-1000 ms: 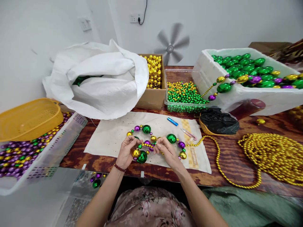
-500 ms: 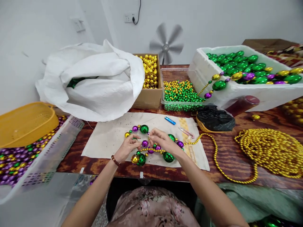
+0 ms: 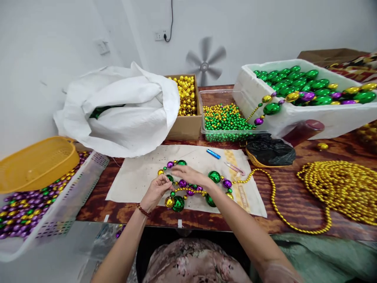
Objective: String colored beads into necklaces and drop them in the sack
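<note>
Desk (image 3: 297, 200), of red-brown wood grain, extending on all sides of the pale cloth (image 3: 129, 181), which serves as reference. White foam box (image 3: 330, 124), beyond the cloth to its right, filled with green oval beads. White sack (image 3: 126, 125), at the cloth's far left corner. White basket (image 3: 85, 184), left of the cloth, holding purple, gold and green beads. Coil of gold beads (image 3: 341, 188), right of the cloth, one loop reaching its right side. Cardboard box (image 3: 185, 127) and clear tub (image 3: 218, 135), behind the cloth, both holding small beads. Bead strand (image 3: 182, 183), green, purple and gold, lying curved across the cloth's middle. Right hand (image 3: 191, 175), over the cloth's middle, palm down with fingers extended across the strand; whether its grip has hold of anything cannot be told. Left hand (image 3: 157, 190), nearer the cloth's left side, thumb and forefinger pinched together on a thin end of the strand, too fine to see clearly. Blue tube (image 3: 213, 153), towards the cloth's far edge.
</note>
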